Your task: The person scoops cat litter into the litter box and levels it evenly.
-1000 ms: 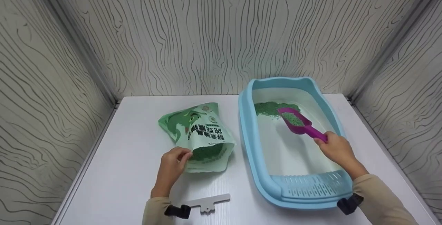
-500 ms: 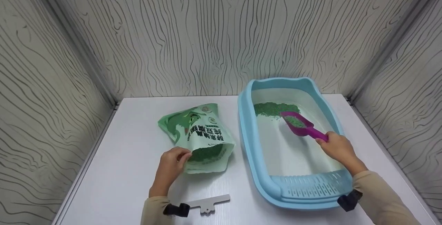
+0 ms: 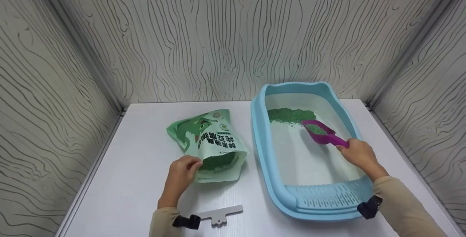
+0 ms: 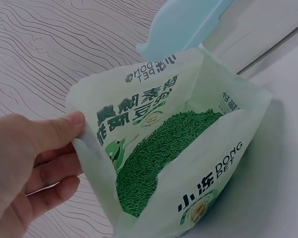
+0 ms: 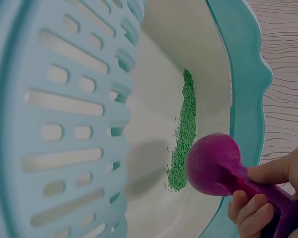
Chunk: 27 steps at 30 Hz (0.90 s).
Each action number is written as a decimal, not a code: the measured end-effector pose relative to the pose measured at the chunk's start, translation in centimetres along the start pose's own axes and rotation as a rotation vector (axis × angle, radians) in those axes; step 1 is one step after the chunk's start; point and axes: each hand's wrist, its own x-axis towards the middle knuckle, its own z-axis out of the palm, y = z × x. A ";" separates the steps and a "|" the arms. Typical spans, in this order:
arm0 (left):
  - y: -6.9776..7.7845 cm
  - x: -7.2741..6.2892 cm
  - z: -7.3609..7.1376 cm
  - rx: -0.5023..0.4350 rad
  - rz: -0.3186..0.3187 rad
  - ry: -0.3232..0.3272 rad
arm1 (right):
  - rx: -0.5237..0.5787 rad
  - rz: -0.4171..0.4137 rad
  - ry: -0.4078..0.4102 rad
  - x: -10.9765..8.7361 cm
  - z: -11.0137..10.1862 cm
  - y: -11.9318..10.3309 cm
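My right hand [image 3: 360, 154] grips the handle of a purple scoop [image 3: 322, 137] above the inside of a light-blue litter box [image 3: 263, 146]. Green litter pellets [image 3: 316, 129] lie in the scoop. A heap of the same pellets [image 5: 186, 129] lies along the far end of the box floor. With thumb and finger, my left hand [image 3: 181, 173] pinches the mouth edge of a pale green litter bag [image 3: 218, 135]. The bag lies on its side, its mouth spread, and green pellets [image 4: 159, 153] show inside it.
A grey bag clip [image 3: 219, 215] lies on the white table [image 3: 127, 164] near its front, beside my left wrist. The box's slotted front ledge [image 3: 331, 195] faces me. Wood-patterned walls [image 3: 225, 40] close in the table at the back and sides.
My right hand and the loaded scoop have shifted slightly right and toward me, away from the heap. My left hand and the bag stay nearly where they were.
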 end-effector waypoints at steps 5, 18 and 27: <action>-0.1 0.0 0.0 -0.004 0.004 0.007 | 0.014 0.024 -0.025 0.5 -0.1 0.2; -0.2 0.0 0.1 0.000 -0.003 0.008 | -0.006 0.055 -0.081 1.6 -0.4 0.2; -0.3 -0.1 0.3 0.008 -0.017 0.001 | -0.024 0.075 -0.101 2.6 0.1 0.3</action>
